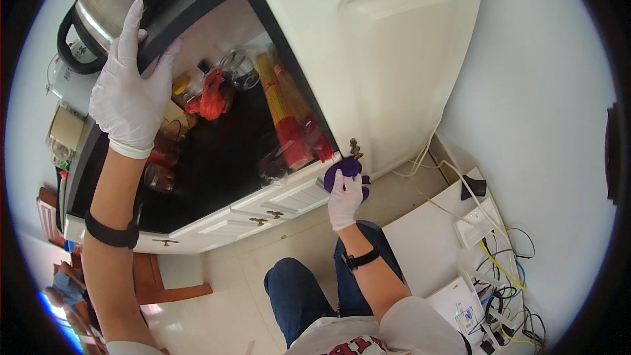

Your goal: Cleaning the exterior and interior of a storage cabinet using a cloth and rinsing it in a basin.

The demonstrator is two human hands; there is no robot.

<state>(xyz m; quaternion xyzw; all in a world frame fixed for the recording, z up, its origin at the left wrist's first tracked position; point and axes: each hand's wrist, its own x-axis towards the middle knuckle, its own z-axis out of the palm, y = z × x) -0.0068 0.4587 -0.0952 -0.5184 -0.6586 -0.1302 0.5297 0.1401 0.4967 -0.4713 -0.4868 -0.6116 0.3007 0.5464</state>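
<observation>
My left hand (pixel 130 84), in a white glove, grips the black shelf edge (pixel 197 7), with the thumb inside the opening and the fingers across the outside. Beside those fingers stands a steel kettle (pixel 106 7) with a black handle. A purple cloth (pixel 343 170) is bunched in my gloved right hand (pixel 345 202), at the lower corner of the cabinet opening. Just above it is the brass handle (pixel 354 148) of an open white cabinet door (pixel 394 59). Bundles of incense sticks (pixel 278 108), a red plastic bag (pixel 213 96) and a glass jar (pixel 159 177) lie on the black surface (pixel 217 158) inside.
White drawers (pixel 268 209) with brass handles run below the opening. To my right a white surface (pixel 419 241) carries a power strip (pixel 475 222), a white router (pixel 458 305) and tangled cables (pixel 498 291). A wooden chair (pixel 153 281) and another person (pixel 69 286) are at the lower left.
</observation>
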